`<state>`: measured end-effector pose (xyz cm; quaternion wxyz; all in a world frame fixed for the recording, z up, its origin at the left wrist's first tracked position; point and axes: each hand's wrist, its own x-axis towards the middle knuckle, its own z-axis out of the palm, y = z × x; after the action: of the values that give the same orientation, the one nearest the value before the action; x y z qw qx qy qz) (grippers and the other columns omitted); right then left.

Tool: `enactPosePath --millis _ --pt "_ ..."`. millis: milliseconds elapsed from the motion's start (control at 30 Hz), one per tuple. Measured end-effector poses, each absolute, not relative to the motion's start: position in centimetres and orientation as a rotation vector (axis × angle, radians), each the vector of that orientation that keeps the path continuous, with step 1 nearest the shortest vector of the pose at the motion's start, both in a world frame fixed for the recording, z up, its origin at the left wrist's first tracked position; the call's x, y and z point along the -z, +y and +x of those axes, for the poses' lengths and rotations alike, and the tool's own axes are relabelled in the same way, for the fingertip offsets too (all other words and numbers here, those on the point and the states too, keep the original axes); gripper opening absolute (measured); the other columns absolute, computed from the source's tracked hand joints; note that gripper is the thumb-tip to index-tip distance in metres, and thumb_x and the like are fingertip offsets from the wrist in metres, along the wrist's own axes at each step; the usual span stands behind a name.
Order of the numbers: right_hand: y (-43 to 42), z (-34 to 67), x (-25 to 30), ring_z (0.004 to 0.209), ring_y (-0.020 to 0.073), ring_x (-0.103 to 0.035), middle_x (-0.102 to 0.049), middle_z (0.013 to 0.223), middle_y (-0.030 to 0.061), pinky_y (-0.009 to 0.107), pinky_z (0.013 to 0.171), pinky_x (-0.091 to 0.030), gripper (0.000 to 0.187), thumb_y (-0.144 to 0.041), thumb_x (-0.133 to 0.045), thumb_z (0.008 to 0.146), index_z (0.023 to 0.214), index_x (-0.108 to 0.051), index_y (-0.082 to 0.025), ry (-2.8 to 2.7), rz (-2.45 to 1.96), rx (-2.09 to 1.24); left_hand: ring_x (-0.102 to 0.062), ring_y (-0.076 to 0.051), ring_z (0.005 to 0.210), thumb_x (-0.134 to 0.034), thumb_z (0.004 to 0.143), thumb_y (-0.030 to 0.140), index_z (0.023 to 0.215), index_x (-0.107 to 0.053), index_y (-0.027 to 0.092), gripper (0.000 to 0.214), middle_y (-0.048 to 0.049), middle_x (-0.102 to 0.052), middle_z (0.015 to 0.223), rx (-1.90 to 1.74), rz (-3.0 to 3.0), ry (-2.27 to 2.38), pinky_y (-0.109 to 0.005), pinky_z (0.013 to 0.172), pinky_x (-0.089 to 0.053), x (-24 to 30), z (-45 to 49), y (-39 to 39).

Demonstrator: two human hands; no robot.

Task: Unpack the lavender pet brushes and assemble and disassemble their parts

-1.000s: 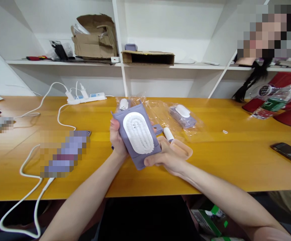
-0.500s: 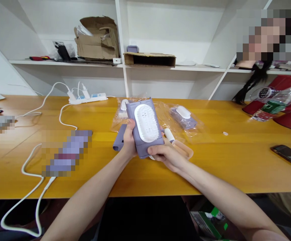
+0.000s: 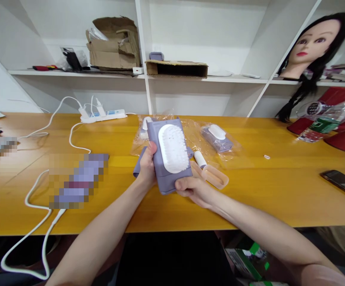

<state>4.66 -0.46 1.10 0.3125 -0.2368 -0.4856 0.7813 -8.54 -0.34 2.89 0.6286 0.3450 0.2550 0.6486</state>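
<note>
A purple brush-like device (image 3: 168, 153) with a white bristled oval pad on its face is held upright above the yellow table (image 3: 166, 206). My left hand (image 3: 147, 169) grips its left side, thumb on the edge. My right hand (image 3: 191, 190) wraps its lower right corner from below. Just right of my hands lie a small white roller (image 3: 200, 160) and a peach-coloured cover (image 3: 215, 176). A second purple device in a clear bag (image 3: 217, 138) lies farther right, and another bagged part (image 3: 144, 129) sits behind the held device.
A white power strip (image 3: 103, 116) with cables trailing left sits at the table's back. A phone (image 3: 343, 183) lies at the right edge. A mannequin head (image 3: 312, 43), red items and a plastic bottle (image 3: 324, 121) are at the far right. Cardboard boxes (image 3: 114, 43) fill the shelves.
The held device has tilted and turned slightly, with its pad now facing a little more to the right. My right hand has shifted lower on its bottom corner.
</note>
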Motion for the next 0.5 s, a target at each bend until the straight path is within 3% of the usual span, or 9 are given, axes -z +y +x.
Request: enactPosePath --millis 233,500 --pt "-0.7 4.3 -0.6 0.045 0.0030 -0.017 -0.036 0.049 -0.0094 0.024 0.043 -0.005 0.033 -0.016 -0.073 0.052 0.056 -0.040 -0.018 -1.184 -0.632 -2.046 -0.065 -0.044 0.100 -0.055 0.060 0.076 0.099 -0.066 0.014 0.074 -0.0166 -0.072 0.085 -1.472 0.802 0.593 -0.055 0.086 -0.053 -2.1 -8.4 -0.1" --pt "-0.3 4.5 -1.4 0.043 0.0031 -0.021 -0.034 0.048 -0.0102 0.024 0.043 -0.008 0.035 -0.017 -0.074 0.056 0.057 -0.039 -0.019 -1.227 -0.686 -1.890 -0.058 -0.044 0.113 -0.045 0.065 0.080 0.103 -0.066 0.016 0.077 -0.0168 -0.071 0.094 -1.497 0.825 0.540 -0.052 0.085 -0.053 -2.4 -7.9 0.4"
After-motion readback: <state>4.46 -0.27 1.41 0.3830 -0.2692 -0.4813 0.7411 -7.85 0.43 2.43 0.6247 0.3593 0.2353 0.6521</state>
